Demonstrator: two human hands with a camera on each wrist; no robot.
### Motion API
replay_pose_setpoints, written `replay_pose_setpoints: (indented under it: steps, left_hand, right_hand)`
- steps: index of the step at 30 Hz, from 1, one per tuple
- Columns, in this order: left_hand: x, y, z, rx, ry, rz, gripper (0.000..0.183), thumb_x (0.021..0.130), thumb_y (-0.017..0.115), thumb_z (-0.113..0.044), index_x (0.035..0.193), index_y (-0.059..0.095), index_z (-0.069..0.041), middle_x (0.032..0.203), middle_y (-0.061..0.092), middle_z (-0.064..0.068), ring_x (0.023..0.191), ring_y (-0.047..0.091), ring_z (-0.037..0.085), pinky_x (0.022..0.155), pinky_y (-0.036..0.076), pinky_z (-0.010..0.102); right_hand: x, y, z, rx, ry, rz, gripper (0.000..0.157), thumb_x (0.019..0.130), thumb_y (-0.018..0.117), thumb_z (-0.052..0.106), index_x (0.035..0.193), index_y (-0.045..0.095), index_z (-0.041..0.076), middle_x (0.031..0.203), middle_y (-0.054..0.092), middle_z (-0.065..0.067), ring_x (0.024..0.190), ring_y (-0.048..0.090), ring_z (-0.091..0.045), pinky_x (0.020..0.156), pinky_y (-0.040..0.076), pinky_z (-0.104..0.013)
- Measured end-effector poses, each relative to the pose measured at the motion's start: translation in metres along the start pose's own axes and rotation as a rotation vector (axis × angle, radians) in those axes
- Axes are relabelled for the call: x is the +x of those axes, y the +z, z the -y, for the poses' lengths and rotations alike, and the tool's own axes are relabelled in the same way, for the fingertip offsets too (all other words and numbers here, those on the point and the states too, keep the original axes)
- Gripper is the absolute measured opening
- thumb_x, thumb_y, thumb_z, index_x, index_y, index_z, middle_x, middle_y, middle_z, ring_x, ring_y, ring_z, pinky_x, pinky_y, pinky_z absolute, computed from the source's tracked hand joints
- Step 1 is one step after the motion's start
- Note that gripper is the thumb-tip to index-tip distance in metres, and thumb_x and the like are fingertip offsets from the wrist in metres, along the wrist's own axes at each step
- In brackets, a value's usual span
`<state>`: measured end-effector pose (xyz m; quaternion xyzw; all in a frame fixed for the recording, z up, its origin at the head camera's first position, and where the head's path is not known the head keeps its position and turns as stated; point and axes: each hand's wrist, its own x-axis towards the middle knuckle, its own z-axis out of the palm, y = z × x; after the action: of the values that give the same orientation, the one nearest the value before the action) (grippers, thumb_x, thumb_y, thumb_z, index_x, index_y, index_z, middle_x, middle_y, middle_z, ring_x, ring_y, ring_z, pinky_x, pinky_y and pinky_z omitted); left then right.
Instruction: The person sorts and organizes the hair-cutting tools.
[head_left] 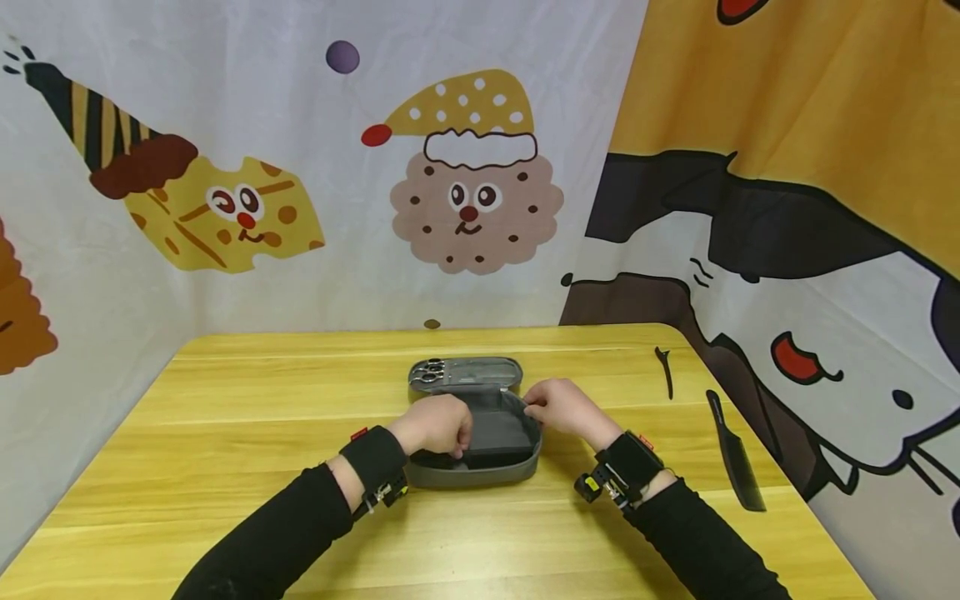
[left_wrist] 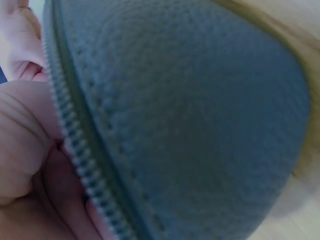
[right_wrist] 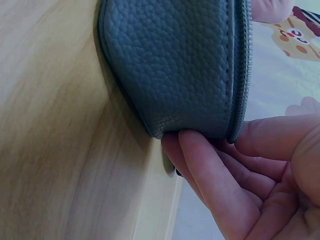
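A grey zip case (head_left: pixel 480 475) with a pebbled surface lies unzipped on the table, its lid folded back. Several pairs of scissors (head_left: pixel 429 371) sit at the left of the lid. My right hand (head_left: pixel 566 408) pinches the case's right rim, thumb by the zipper and fingers against the outer wall in the right wrist view. Over the left part of the case, my left hand (head_left: pixel 438 423) reaches down inside with bent fingers; I cannot tell whether they hold anything. In the left wrist view, the case wall (left_wrist: pixel 190 110) hides part of this hand.
On the wooden table (head_left: pixel 262 400), a black comb (head_left: pixel 737 454) lies at the right edge. A small dark hair clip (head_left: pixel 665 372) is farther back on the right. Behind the table hangs a curtain (head_left: pixel 300 100) printed with cartoons.
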<state>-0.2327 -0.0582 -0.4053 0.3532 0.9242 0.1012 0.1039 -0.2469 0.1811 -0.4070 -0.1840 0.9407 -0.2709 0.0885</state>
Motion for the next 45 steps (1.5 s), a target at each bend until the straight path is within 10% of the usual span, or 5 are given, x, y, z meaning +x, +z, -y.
replay_pose_setpoints:
  steps: [45]
  left_hand:
    - [-0.0007, 0.0034, 0.0010, 0.013, 0.095, -0.039, 0.029, 0.074, 0.087, -0.011, 0.062, 0.062, -0.019, 0.061, 0.052, -0.011, 0.060, 0.053, 0.009, 0.058, 0.046, 0.024]
  right_hand:
    - [-0.0032, -0.0014, -0.0006, -0.014, -0.041, -0.024, 0.010, 0.092, 0.070, 0.006, 0.098, 0.075, 0.000, 0.087, 0.072, -0.004, 0.060, 0.058, -0.007, 0.057, 0.050, -0.025]
